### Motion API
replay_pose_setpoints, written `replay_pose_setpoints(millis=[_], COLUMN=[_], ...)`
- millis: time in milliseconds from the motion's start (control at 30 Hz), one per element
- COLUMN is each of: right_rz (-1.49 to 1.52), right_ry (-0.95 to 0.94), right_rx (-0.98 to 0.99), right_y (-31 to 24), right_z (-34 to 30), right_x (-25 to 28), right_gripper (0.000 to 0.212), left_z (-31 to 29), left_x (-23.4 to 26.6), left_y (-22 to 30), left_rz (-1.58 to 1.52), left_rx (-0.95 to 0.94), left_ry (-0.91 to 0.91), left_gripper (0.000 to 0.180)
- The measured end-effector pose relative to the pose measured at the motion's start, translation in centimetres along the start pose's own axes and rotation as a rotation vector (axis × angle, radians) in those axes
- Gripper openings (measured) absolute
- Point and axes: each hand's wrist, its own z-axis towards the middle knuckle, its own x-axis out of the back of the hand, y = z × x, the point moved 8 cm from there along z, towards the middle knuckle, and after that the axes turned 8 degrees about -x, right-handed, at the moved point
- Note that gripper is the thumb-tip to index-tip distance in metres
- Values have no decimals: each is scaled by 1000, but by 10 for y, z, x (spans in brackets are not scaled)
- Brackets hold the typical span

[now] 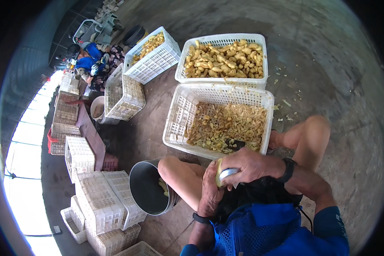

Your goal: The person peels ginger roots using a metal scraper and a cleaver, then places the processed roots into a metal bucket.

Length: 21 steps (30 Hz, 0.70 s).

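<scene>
Left hand (210,182) clasps a pale-yellow rounded piece (219,173) by the near edge of the white perforated plastic crate (173,121); right hand (247,165) grips a silver metal tool (229,173). Peeling appears unfinished: few pale pieces (163,187) in the dark-grey round bucket (143,190), many yellow-brown knobbly pieces (226,62) left.

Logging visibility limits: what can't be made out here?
Silver tool, full shape: head view, right hand covers part.
Yellowish piece, full outline: head view, left hand covers part.
Gray bucket, right rim: head view, left knee covers part.
Lowest white crate: head view, cut by the lower edge.
</scene>
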Motion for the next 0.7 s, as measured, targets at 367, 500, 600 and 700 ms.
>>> replay_pose_setpoints(millis=[367, 500, 600, 700], right_rz=[-115, 46, 14, -146], right_ry=[265, 32, 61, 192], right_rx=[-119, -70, -167, -211], right_y=[6, 11, 25, 32], right_z=[10, 5, 5, 7], right_x=[61, -8, -7, 17], right_gripper=[24, 26, 24, 23], left_z=[-8, 4, 2, -3], left_x=[17, 12, 11, 11], left_y=[-21, -32, -26, -25], left_rz=[-268, -254, -204, -205], left_rx=[108, 108, 97, 89], left_ry=[78, 79, 33, -7], left_gripper=[44, 38, 41, 47])
